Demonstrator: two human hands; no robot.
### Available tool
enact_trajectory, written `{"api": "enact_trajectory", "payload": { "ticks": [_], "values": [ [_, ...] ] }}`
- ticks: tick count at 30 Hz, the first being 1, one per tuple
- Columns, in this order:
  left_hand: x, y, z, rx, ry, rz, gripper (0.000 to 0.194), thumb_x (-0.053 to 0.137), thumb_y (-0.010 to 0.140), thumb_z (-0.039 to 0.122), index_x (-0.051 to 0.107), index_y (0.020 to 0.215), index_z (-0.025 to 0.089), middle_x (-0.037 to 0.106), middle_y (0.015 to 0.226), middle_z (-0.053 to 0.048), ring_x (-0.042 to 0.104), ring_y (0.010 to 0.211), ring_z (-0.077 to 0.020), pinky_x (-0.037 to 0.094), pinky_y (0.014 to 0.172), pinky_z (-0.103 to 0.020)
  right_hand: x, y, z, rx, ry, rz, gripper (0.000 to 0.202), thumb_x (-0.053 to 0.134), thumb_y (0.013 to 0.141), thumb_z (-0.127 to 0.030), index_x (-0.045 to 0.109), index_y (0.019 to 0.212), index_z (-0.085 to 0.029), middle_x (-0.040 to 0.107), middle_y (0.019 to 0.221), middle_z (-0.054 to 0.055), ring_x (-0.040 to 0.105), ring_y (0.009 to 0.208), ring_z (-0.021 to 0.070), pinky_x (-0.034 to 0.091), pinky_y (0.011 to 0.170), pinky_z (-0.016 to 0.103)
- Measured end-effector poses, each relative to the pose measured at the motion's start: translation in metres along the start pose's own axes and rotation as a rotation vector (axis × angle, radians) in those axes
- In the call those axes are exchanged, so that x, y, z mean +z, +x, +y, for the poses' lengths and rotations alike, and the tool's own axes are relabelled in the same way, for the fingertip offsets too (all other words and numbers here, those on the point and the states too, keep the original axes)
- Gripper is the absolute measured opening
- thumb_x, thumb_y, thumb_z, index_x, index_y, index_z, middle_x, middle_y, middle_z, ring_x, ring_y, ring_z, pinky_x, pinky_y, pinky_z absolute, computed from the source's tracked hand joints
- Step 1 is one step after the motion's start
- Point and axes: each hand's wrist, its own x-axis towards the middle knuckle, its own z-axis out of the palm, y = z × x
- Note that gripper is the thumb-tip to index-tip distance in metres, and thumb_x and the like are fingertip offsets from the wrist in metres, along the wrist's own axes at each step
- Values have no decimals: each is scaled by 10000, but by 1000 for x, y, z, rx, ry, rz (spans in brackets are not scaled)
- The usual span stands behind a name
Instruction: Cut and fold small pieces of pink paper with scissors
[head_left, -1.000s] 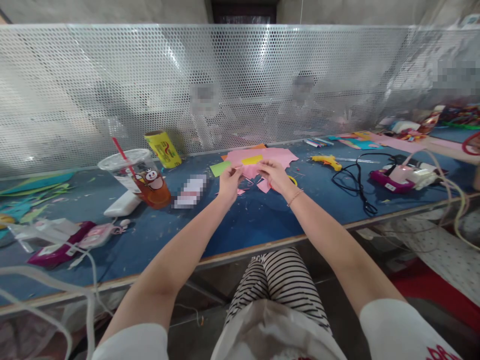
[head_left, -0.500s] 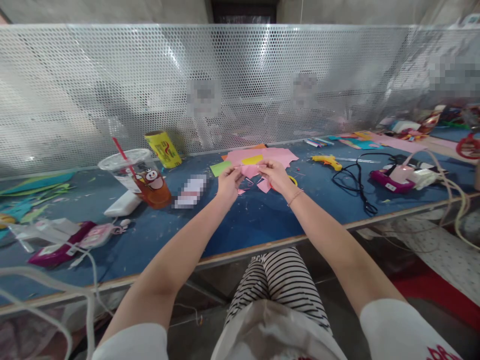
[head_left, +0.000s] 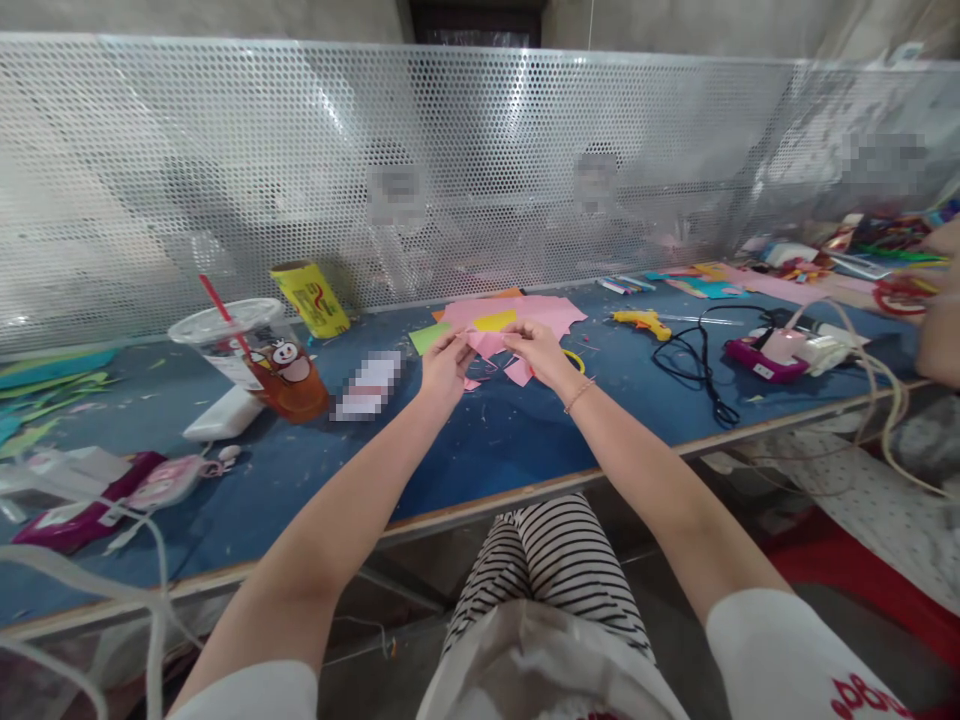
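A small piece of pink paper point(head_left: 487, 344) is stretched between my two hands, just above the table. My left hand point(head_left: 447, 362) pinches its left end, and my right hand point(head_left: 534, 350) pinches the right end. Behind it lie a larger pink sheet point(head_left: 553, 312), a yellow paper piece point(head_left: 496, 321) and a green paper piece point(head_left: 426, 337). Pink scraps point(head_left: 519, 372) are scattered beneath my hands. Beside my right wrist shows part of a yellow ring-shaped handle point(head_left: 575, 360), mostly covered by the hand.
On the left stand a drink cup point(head_left: 289, 375) with a red straw and a yellow container point(head_left: 311, 300). A yellow glue gun point(head_left: 641, 322), its black cable point(head_left: 701, 370) and a purple power strip point(head_left: 763, 360) lie right. A perforated screen point(head_left: 480, 170) rises behind the table.
The view has shifted slightly to the right. My hands still grip the pink paper, which now appears bent down to a point in the middle. Another person's arm has come into view at far right.
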Motion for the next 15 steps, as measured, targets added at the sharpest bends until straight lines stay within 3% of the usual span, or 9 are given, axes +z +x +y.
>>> {"api": "enact_trajectory", "payload": {
  "ticks": [15],
  "values": [
    [3, -2, 7, -52, -27, 11, 90, 602, 688, 65, 629, 723, 143, 672, 709, -20, 630, 663, -97, 501, 766, -274, -1, 0, 0, 2, 39, -15, 213, 643, 612, -286, 589, 782, -169, 577, 718, -10, 530, 649, 91, 434, 655, 255]
  ]
}}
